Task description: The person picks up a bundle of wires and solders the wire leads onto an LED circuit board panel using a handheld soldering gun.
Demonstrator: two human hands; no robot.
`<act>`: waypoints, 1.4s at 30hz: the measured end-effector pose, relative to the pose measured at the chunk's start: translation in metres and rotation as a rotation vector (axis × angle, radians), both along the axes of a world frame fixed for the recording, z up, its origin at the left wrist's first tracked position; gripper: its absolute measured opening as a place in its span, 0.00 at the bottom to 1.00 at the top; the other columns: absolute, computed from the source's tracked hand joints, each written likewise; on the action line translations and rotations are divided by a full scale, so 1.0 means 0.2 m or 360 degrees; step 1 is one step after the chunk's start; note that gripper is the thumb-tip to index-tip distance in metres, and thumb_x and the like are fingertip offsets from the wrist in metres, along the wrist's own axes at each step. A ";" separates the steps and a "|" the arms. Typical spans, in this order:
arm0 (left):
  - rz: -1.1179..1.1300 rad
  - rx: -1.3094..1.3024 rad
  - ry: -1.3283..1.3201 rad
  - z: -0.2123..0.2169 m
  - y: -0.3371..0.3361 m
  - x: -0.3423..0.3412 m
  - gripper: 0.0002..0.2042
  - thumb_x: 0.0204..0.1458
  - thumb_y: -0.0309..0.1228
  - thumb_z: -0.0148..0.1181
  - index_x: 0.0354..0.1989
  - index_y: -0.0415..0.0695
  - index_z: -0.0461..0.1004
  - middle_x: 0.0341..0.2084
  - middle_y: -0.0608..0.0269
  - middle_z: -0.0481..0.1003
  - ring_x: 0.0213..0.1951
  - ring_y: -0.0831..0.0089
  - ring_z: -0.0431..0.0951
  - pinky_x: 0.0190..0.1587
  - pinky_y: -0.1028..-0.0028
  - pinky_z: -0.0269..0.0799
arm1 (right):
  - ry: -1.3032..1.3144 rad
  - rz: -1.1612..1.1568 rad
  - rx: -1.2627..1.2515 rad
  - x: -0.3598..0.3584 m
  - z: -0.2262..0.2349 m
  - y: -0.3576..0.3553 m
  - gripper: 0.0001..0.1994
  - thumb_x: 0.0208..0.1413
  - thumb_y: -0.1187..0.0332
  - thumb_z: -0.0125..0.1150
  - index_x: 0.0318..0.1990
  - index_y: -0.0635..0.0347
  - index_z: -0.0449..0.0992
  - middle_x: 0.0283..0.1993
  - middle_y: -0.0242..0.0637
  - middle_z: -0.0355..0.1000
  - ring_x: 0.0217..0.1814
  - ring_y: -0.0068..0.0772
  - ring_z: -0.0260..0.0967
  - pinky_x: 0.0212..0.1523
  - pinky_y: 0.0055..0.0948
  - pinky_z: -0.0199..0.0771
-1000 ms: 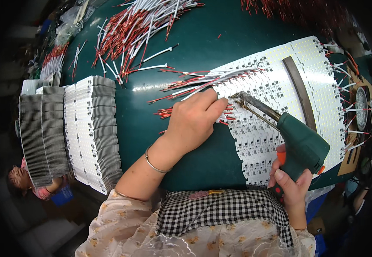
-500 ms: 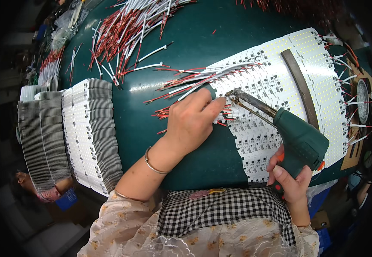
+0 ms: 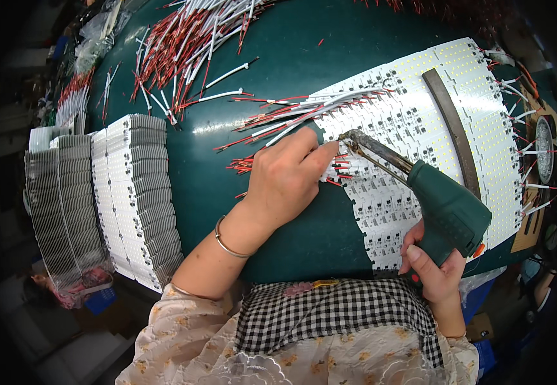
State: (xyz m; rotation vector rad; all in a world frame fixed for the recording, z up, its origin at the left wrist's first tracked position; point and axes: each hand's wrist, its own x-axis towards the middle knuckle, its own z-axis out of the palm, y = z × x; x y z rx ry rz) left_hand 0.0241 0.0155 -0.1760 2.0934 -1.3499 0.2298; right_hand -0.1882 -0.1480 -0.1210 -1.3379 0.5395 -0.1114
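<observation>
Green worktop (image 3: 272, 256) | left hand (image 3: 285, 176): fingers curled at edge of white boards (image 3: 387, 221), can't tell if gripping | right hand (image 3: 437, 276): fingers wrapped round soldering gun (image 3: 450, 208), tip (image 3: 350, 137) beside left fingers | wires (image 3: 349, 97) overlap boards; guessing soldering step, next move wants steady wires, careful tip

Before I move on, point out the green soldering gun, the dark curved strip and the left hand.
Green soldering gun (image 3: 450, 206), head view: on its green housing.
Dark curved strip (image 3: 455, 131), head view: about midway along its length.
Left hand (image 3: 286, 172), head view: on the back of the hand.
</observation>
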 end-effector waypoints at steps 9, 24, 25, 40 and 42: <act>0.0014 0.0019 0.0022 0.02 -0.01 0.00 0.22 0.28 0.13 0.56 0.36 0.46 0.78 0.20 0.65 0.68 0.21 0.69 0.72 0.20 0.70 0.66 | 0.0127 -0.0466 0.0023 0.03 0.08 0.00 0.29 0.44 0.68 0.67 0.51 0.76 0.62 0.28 0.40 0.68 0.18 0.26 0.65 0.16 0.21 0.67; -0.0262 -0.0069 0.0159 -0.03 0.00 0.08 0.16 0.34 0.14 0.56 0.32 0.45 0.76 0.21 0.65 0.68 0.22 0.69 0.72 0.21 0.71 0.68 | 0.0210 -0.0328 0.0102 -0.05 0.09 0.01 0.28 0.46 0.71 0.65 0.53 0.76 0.61 0.32 0.43 0.67 0.23 0.28 0.67 0.17 0.22 0.70; -0.0273 -0.0078 0.0142 -0.03 0.00 0.08 0.16 0.34 0.14 0.56 0.32 0.45 0.76 0.21 0.66 0.68 0.22 0.69 0.72 0.21 0.71 0.68 | 0.0195 -0.0306 0.0117 -0.05 0.08 0.02 0.28 0.47 0.72 0.64 0.54 0.74 0.61 0.32 0.43 0.68 0.24 0.28 0.68 0.18 0.22 0.71; -0.0263 -0.0077 0.0105 -0.04 0.00 0.08 0.21 0.25 0.10 0.54 0.32 0.42 0.79 0.22 0.63 0.74 0.25 0.69 0.76 0.23 0.73 0.70 | 0.0074 -0.0048 0.0035 -0.06 0.04 0.02 0.22 0.53 0.76 0.59 0.55 0.73 0.61 0.34 0.44 0.70 0.26 0.25 0.68 0.22 0.21 0.72; -0.0256 -0.0074 0.0099 -0.04 0.00 0.08 0.21 0.25 0.10 0.54 0.32 0.42 0.79 0.22 0.63 0.74 0.25 0.68 0.76 0.23 0.73 0.70 | 0.0051 -0.0070 0.0057 -0.06 0.04 0.02 0.19 0.55 0.78 0.58 0.53 0.73 0.63 0.33 0.42 0.71 0.26 0.22 0.68 0.24 0.20 0.71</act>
